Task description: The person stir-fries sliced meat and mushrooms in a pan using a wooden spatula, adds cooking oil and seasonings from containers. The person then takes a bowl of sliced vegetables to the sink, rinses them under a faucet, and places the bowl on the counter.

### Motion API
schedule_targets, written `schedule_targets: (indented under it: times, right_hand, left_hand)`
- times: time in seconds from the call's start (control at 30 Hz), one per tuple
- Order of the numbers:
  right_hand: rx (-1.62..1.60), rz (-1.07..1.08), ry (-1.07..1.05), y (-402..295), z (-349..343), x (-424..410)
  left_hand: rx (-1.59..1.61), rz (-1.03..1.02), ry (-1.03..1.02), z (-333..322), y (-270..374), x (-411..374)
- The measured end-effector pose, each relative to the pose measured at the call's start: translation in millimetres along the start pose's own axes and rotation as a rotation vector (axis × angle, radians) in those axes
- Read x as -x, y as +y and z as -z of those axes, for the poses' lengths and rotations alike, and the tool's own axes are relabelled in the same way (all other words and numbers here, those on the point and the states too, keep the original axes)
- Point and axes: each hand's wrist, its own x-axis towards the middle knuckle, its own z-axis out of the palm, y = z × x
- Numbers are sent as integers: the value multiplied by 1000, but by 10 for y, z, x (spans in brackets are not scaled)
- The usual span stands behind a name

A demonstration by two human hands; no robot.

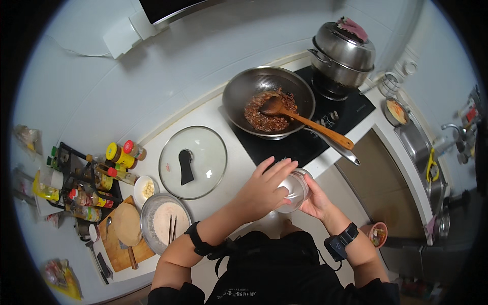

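Observation:
My right hand [317,200] grips a clear container [295,192], glass or plastic, low in front of me and just off the counter's front edge. My left hand [267,187] lies against the container's near left side, some fingers stretched over it and others bent at its wall. Whether it grips the container or something in it is hard to see. Beyond both hands, a wok [270,76] on the black cooktop [263,152] contains a reddish-brown chunky sauce [263,118]. A wooden spatula [305,120] rests in it, its handle crossing the rim above the wok's metal handle [339,150].
Left on the counter are a glass lid [207,160], a white bowl [139,196], a metal bowl of flour-like powder [162,221] with chopsticks [172,228], and a cutting board [143,255]. A steamer pot [339,57] stands back right. The sink [415,137] is far right.

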Motion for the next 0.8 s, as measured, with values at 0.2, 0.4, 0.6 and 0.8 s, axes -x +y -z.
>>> schedule_targets:
  times: [0.2,0.4,0.6,0.8]
  right_hand:
    - [-41,-92,-58,-206,15,-332]
    - [-14,-125,-66,-318,75,-418]
    - [-81,-111,-39,-411,133,-388]
    - [-166,-90,-35,-470,180,-357]
  left_hand:
    - [-367,181,-48,133,-121,-144]
    - [-83,409,-30,68,-141,-117]
    - [238,652,163,17,-243,-42]
    - [649,849,350,-26,-367,-16]
